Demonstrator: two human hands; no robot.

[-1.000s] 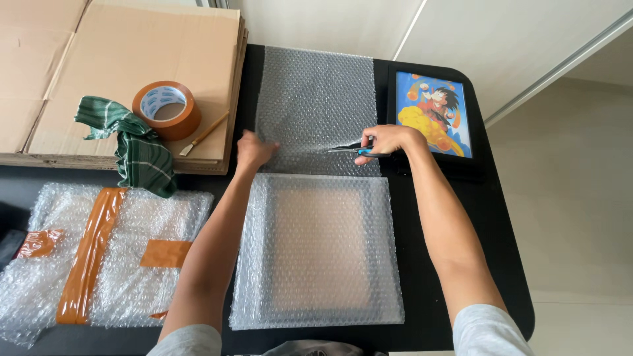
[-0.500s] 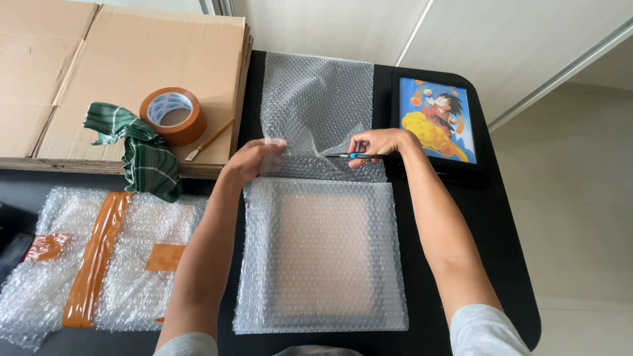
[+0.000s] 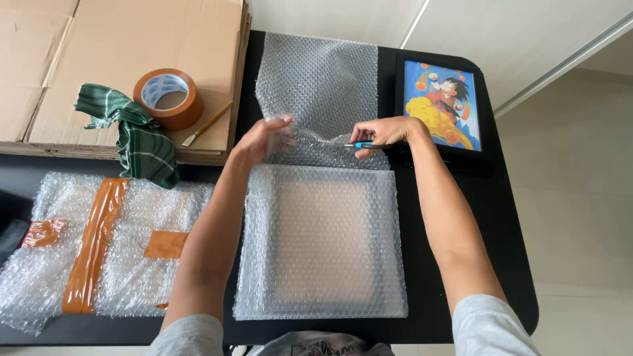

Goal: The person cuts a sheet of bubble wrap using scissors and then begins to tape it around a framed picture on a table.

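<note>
A square bubble-wrapped package [image 3: 321, 240] lay at the middle of the black surface [image 3: 501, 264]. To its left sat a larger bubble-wrapped parcel [image 3: 99, 247], crossed by brown tape strips. Flattened brown cardboard boxes [image 3: 119, 39] lay at the far left.

Clear bubble wrap [image 3: 316, 86], brown tape roll [image 3: 168, 99], green striped cloth [image 3: 135, 132], black table [image 3: 461, 217].

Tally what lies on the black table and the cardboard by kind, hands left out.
Bubble-wrapped flat parcels: 2 (untaped one, taped one)
Loose bubble wrap sheet: 1
Framed cartoon picture: 1
Brown tape roll: 1
Green striped cloth: 1
Small brush: 1
Blue-handled cutter: 1
Total: 8
</note>
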